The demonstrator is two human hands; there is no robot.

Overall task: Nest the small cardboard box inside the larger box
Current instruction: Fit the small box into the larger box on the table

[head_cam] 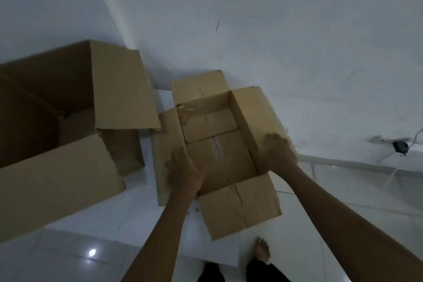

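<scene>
The small cardboard box is open in the middle of the view, its four flaps spread outward. My left hand grips its left wall and flap. On the opposite side my right hand grips the right wall, fingers over the flap. The larger box stands to the left on the floor, open at the top, with its flaps up and its inside dark. The two boxes are apart, a narrow strip of floor between them.
White tiled floor lies below. A white wall rises right behind both boxes. A power strip with a plug and cables lies at the right by the wall. My bare foot is under the small box.
</scene>
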